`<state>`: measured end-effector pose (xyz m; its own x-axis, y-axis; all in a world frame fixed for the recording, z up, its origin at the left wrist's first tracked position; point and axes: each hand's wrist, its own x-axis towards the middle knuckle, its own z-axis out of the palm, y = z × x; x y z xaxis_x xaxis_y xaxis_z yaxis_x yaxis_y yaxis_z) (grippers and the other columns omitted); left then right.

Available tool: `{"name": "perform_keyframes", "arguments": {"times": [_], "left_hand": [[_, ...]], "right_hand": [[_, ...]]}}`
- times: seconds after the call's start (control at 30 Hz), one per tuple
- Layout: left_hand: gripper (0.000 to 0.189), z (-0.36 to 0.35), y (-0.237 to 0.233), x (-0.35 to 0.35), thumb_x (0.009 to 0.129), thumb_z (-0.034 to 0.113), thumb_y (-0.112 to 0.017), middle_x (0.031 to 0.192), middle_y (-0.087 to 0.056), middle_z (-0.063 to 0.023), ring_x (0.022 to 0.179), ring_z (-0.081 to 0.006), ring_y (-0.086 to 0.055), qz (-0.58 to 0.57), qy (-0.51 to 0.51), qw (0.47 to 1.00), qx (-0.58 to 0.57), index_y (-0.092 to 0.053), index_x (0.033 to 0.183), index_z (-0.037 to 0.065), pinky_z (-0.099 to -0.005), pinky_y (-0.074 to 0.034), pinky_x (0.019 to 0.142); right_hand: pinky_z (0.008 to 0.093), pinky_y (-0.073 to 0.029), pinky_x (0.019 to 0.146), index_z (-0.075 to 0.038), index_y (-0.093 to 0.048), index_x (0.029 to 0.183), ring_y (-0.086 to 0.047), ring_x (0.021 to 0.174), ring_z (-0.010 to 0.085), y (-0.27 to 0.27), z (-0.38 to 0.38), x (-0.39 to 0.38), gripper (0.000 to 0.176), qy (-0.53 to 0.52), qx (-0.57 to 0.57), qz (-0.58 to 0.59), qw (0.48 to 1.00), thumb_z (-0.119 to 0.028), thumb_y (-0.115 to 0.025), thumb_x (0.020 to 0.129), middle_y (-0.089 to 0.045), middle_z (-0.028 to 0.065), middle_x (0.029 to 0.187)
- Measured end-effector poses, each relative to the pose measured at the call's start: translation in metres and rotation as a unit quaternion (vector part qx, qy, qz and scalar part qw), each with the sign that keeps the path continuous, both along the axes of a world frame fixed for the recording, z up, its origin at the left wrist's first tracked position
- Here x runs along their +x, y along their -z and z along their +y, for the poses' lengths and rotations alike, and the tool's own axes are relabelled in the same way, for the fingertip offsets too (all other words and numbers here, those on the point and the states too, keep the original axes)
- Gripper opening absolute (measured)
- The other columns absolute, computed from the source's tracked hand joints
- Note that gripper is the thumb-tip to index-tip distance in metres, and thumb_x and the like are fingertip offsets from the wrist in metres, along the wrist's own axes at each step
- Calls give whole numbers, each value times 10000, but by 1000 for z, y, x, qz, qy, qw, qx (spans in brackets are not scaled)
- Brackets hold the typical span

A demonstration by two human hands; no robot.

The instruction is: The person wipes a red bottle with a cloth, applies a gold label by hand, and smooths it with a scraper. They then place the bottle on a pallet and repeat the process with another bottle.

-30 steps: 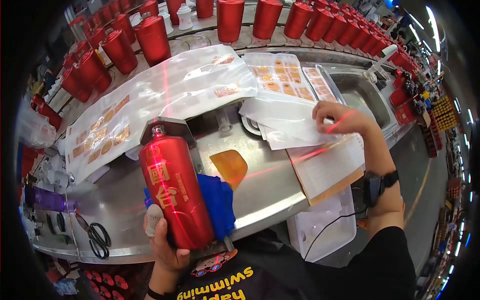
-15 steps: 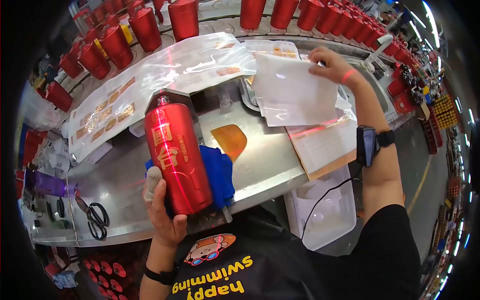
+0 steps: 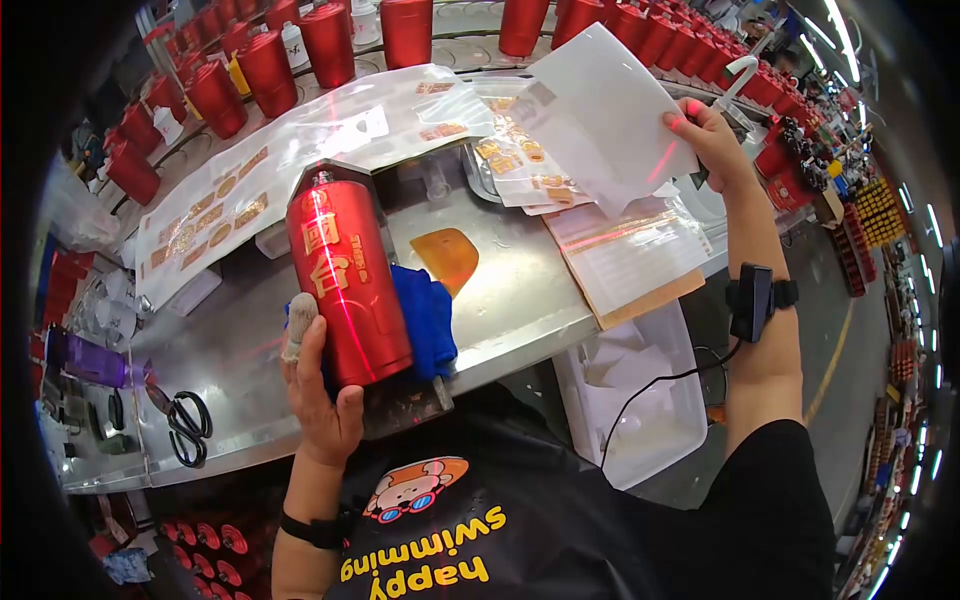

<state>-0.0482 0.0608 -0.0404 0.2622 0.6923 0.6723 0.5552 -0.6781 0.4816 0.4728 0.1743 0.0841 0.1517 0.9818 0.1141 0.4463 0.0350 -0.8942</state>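
Observation:
A red bottle (image 3: pixel 350 285) with gold characters lies tilted in a dark holder, its narrow neck pointing away from me. My left hand (image 3: pixel 325 405) rests at the bottle's lower left side, fingers stretched out and thumb apart near its base. One finger wears a pale cloth cover. On the right, my right hand (image 3: pixel 712 145) pinches the edge of a translucent white sheet (image 3: pixel 610 110), which is raised and slanted. Partly under it is a sheet of gold stickers (image 3: pixel 515 160). A blue cloth (image 3: pixel 428 320) is tucked beside the bottle.
An amber scraper (image 3: pixel 447 258) lies on the metal table (image 3: pixel 520 330). Another gold sticker sheet (image 3: pixel 300 150) spreads at the back left. Black scissors (image 3: pixel 187 430) are at left. Striped sheets (image 3: pixel 635 260) lie on a board above a white bin (image 3: pixel 640 400). Red tumblers (image 3: pixel 325 45) line a conveyor behind.
My right hand has lifted the white sheet up and tilted it, uncovering gold stickers beneath. My left hand stays by the bottle, and the view has shifted slightly.

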Motion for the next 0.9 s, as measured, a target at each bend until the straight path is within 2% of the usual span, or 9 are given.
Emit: {"name": "perform_keyframes", "arguments": {"times": [0.2, 0.3, 0.4, 0.5, 0.6, 0.67, 0.73, 0.8, 0.9], "left_hand": [[614, -2, -14, 2, 1002, 450, -473, 1439, -460, -257, 1366, -412, -399, -5, 19, 1000, -13, -464, 1378, -35, -471, -277, 1131], [469, -1, -61, -8, 987, 378, -529, 1408, -510, -226, 1346, -401, -419, 120, 7, 993, -10, -580, 1273, 10, -465, -293, 1120], [329, 12, -103, -2, 947, 284, -586, 1361, -555, -210, 1317, -397, -441, 133, -25, 990, -25, -661, 1150, 37, -469, -310, 1105], [285, 40, -144, 31, 905, 217, -609, 1314, -576, -215, 1293, -400, -456, 113, 3, 993, 24, -679, 1121, 44, -460, -327, 1089], [350, 67, -178, 70, 908, 221, -589, 1407, -514, -197, 1343, -332, -426, 191, 47, 979, 46, -627, 1183, 9, -441, -293, 1118], [377, 82, -178, 83, 886, 231, -616, 1420, -497, -204, 1349, -358, -411, 158, 57, 985, 42, -624, 1194, 14, -426, -286, 1126], [410, 117, -169, 130, 877, 264, -635, 1420, -498, -210, 1352, -366, -409, 106, 85, 989, 60, -617, 1204, 17, -420, -273, 1135], [393, 119, -159, 161, 878, 274, -644, 1261, -611, -167, 1224, -299, -524, 85, 53, 995, 26, -635, 1163, 4, -375, -354, 1063], [346, 133, -169, 178, 881, 266, -642, 1095, -641, -87, 1039, -187, -576, 44, 234, 945, -225, -658, 1093, -8, -312, -416, 942]], "right_hand": [[234, -484, 723, -71, -656, 1097, -581, 828, 60, -2, -15, 5, 231, 10, 90, -3, 996, -226, -679, 928, -646, -14, 945], [225, -479, 727, -62, -653, 1101, -580, 839, 55, -21, -22, 10, 221, -36, 95, -44, 994, -213, -666, 940, -645, -17, 945], [218, -472, 733, -52, -649, 1098, -574, 843, 51, -37, -30, -3, 213, -47, 112, -45, 992, -197, -659, 941, -642, -19, 944], [200, -440, 763, -77, -638, 1099, -548, 870, 25, -48, -36, -8, 187, -58, 126, -53, 989, -192, -649, 952, -625, -48, 953], [204, -444, 761, -63, -637, 1103, -552, 871, 28, -57, -48, -10, 187, -71, 125, -36, 989, -169, -642, 949, -628, -38, 963], [201, -450, 743, -50, -642, 1087, -560, 866, 31, -63, -60, -20, 198, -79, 134, -25, 988, -178, -656, 937, -632, -27, 947], [206, -452, 773, -51, -640, 1088, -564, 889, 38, -61, -81, -21, 204, -75, 140, 6, 987, -188, -663, 938, -635, -28, 984], [210, -453, 790, -54, -641, 1083, -565, 896, 43, -58, -93, -15, 207, -100, 152, 2, 983, -197, -669, 937, -635, -28, 1001], [211, -445, 816, -55, -643, 1063, -565, 910, 50, -52, -117, -7, 194, -94, 126, 24, 987, -190, -680, 929, -636, -28, 1024]]}}
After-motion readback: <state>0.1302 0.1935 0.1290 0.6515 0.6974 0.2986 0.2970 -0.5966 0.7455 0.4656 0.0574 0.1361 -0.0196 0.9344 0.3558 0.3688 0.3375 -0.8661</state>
